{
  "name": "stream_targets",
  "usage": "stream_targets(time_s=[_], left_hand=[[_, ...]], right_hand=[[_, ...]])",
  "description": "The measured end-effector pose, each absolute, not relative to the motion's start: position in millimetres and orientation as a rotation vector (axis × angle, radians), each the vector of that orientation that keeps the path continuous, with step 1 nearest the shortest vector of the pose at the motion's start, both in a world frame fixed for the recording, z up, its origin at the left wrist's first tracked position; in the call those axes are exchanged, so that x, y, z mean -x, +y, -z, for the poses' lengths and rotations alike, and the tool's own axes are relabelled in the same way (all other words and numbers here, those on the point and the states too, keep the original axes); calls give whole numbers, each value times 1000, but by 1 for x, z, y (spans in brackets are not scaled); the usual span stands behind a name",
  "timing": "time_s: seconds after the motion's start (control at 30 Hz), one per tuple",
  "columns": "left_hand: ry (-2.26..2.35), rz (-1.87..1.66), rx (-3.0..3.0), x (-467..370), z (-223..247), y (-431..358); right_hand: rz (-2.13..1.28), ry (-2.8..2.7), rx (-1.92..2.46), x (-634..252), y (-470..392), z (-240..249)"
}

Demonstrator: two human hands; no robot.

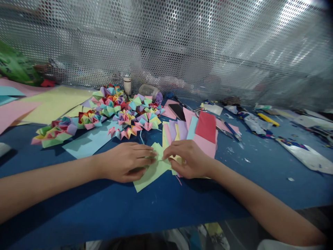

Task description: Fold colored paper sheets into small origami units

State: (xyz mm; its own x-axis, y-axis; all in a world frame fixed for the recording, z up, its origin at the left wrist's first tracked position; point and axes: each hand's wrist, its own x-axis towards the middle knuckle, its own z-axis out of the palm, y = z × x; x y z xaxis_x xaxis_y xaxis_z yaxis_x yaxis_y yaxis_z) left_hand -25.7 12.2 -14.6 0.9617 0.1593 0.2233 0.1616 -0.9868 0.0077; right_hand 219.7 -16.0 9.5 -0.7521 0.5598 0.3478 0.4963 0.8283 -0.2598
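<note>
A light green sheet of paper point(152, 175) lies on the blue table in front of me, with a crease line near its far part. My left hand point(130, 161) rests on its left side, fingers bent together and pressing the paper. From the right, my right hand point(188, 158) has its thumb and forefinger brought together at the crease; the fingertips partly cover the paper. Beneath and beyond my right hand spreads a fan of coloured paper slips point(173, 130), with a red piece point(206, 126) on top of pink ones.
Folded paper pieces point(125, 111) are heaped beyond my left hand, partly on a light blue sheet point(88, 142). A jar point(148, 91) lies on its side behind them. A phone point(177, 111), a blue pen-like cutter point(232, 131) and plastic packets point(307, 154) lie to the right. Perforated metal mesh point(166, 45) stands behind.
</note>
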Motion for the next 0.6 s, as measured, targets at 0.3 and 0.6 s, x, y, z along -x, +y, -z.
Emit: stream_targets(time_s=[0.3, 0.6], left_hand=[[-303, 348, 3177, 27, 16, 13], [-286, 375, 3200, 26, 16, 14]], right_hand=[[-67, -2735, 767, -219, -18, -8], [-35, -2756, 701, -220, -17, -7]])
